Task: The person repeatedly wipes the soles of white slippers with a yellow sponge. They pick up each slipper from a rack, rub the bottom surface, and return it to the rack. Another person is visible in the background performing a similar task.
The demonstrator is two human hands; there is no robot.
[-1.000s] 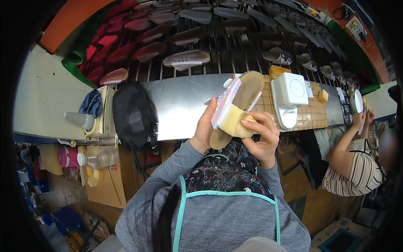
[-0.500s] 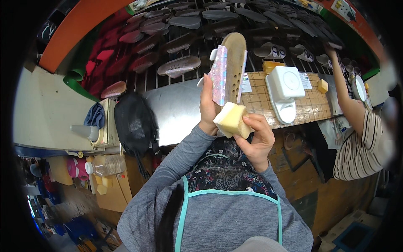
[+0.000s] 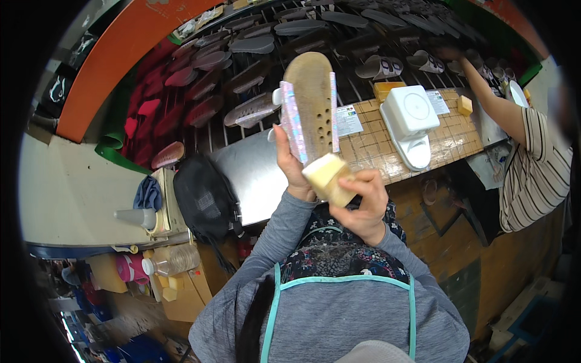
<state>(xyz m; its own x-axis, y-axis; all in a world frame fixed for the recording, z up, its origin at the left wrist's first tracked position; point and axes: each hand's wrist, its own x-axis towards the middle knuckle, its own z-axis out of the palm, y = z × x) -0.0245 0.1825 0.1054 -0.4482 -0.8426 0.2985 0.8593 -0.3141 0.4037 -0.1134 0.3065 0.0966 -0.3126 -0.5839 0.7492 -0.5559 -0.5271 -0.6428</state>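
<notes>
Beyond the worktop (image 3: 254,181) I have rows of grey soles (image 3: 253,45) and red soles (image 3: 203,109). At my right a co-worker (image 3: 535,169) in a striped top, whose hands were low over the worktop a second ago, now stretches an arm toward the soles.

Through my head camera, the sandal sole (image 3: 311,109) has gone from slanted to nearly upright, its holes now showing between two pearly side strips. My left hand (image 3: 295,166) cups its left edge, thumb up. My right hand (image 3: 366,202) is partly closed, fingers and thumb pinching a yellow sponge (image 3: 328,175), which has slid from across the strips to the near end. So I judge that end to be the part being worked; whether the sponge presses, I can't tell.

The worktop is bare metal at left, with a taped tan board (image 3: 370,142) at right under a white dispenser (image 3: 411,112) and a small yellow block (image 3: 464,104). A black bag (image 3: 203,190) slumps over the near edge.
</notes>
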